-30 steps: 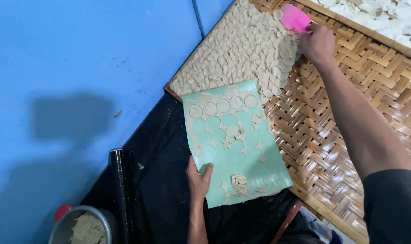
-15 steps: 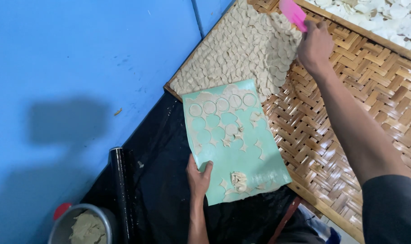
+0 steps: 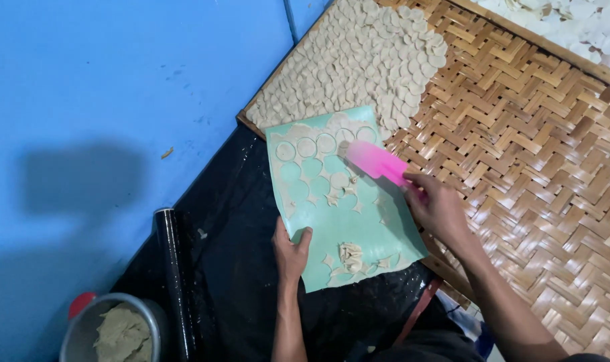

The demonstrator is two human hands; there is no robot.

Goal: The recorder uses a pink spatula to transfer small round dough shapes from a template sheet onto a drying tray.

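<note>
Right hand (image 3: 439, 208) clamped on pink scraper (image 3: 375, 163), blade flat on green sheet (image 3: 358, 221) near far row of cut dough discs (image 3: 325, 143). Left hand (image 3: 290, 251) pinches sheet's near-left edge. Advice: keep blade shallow, slide under one disc, hold sheet taut, avoid tearing.

free: bare woven tray (image 3: 533, 167) right of green sheet (image 3: 332, 208) | blocked: dough discs (image 3: 358, 60) above, black roll (image 3: 174, 281) left
</note>
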